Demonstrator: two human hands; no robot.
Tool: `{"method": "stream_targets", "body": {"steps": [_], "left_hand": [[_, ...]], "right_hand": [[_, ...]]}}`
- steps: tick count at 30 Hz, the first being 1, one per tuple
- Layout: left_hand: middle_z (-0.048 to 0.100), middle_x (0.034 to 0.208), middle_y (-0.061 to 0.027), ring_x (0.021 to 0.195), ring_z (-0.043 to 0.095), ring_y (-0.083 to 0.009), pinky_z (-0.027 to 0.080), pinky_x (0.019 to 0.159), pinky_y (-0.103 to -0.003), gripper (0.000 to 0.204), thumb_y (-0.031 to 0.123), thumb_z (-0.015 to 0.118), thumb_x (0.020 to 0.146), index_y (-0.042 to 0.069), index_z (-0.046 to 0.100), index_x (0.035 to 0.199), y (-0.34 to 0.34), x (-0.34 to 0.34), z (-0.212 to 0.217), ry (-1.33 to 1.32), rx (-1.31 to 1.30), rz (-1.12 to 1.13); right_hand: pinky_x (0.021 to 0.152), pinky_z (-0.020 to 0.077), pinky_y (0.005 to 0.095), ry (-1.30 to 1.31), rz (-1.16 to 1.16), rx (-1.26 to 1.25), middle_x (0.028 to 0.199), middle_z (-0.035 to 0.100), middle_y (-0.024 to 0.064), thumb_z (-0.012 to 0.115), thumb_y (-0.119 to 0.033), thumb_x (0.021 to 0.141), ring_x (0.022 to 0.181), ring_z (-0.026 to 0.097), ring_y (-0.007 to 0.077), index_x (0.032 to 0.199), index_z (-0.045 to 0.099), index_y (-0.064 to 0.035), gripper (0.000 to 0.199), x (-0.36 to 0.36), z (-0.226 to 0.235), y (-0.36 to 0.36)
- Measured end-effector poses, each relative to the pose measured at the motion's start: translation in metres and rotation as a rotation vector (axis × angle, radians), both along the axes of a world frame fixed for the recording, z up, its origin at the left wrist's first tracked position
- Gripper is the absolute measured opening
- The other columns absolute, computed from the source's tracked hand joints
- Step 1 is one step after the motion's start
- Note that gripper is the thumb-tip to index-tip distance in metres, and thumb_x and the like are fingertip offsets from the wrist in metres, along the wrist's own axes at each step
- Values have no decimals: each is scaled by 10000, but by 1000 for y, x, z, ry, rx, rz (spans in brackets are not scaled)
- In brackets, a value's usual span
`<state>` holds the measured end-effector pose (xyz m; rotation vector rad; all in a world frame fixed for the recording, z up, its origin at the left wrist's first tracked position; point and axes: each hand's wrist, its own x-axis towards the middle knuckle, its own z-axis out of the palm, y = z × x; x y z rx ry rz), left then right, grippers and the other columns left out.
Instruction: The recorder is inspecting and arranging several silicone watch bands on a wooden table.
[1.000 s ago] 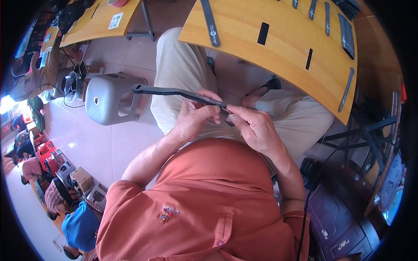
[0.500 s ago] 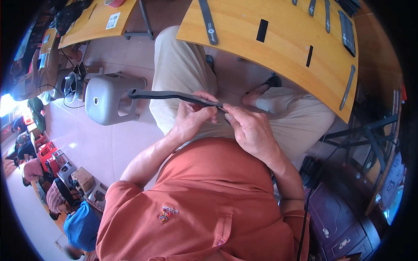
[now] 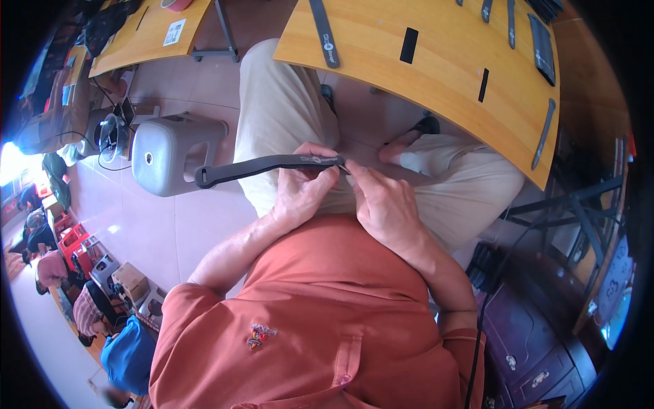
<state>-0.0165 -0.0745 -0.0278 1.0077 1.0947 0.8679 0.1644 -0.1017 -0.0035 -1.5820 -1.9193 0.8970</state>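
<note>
A dark grey strap (image 3: 262, 166), slotted at its left end, is held up in front of beige trousers (image 3: 279, 99). The left hand (image 3: 300, 194) is clamped on it near its right end. The right hand (image 3: 388, 204) has fingertips at that end; whether they grip it cannot be told. Pinching close to the tip and keeping the long free left part from swinging would probably give steadier control. Far right, a wooden table (image 3: 446, 48) bears similar straps (image 3: 324, 37); left stands a grey stool (image 3: 153, 153).
</note>
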Motion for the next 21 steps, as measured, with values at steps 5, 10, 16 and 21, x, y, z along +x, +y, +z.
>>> {"method": "stream_targets", "body": {"steps": [5, 10, 16, 21], "left_hand": [[671, 869, -47, 775, 633, -76, 530, 703, -230, 150, 27, 664, 924, -17, 615, 1058, -4, 9, -1, -23, -64, 83], [670, 871, -46, 758, 629, -76, 525, 691, -233, 152, 36, 674, 922, -15, 616, 1054, -5, 13, -4, 0, -52, 109], [669, 872, -39, 766, 616, -66, 511, 685, -228, 154, 55, 683, 926, -10, 616, 1048, -7, 14, -8, 18, -10, 96], [664, 870, -32, 791, 603, -56, 501, 699, -225, 151, 68, 684, 934, -3, 617, 1049, -7, 15, -7, 41, 11, 98]], "right_hand": [[682, 573, 492, 349, -45, -157, 951, 728, 185, 597, -64, 923, 778, 707, 400, 1233, 643, -28, 315, 0, -15, -1], [628, 573, 486, -89, -54, 135, 918, 726, 157, 599, -91, 943, 735, 702, 384, 1298, 611, -62, 357, -6, -12, -3], [630, 573, 455, 5, -29, 66, 966, 737, 160, 630, -29, 922, 788, 718, 366, 1353, 595, -114, 441, -1, -15, -2], [617, 573, 469, -115, 9, 61, 934, 734, 155, 610, -48, 930, 753, 711, 370, 1322, 620, -104, 396, 0, -11, -2]]}}
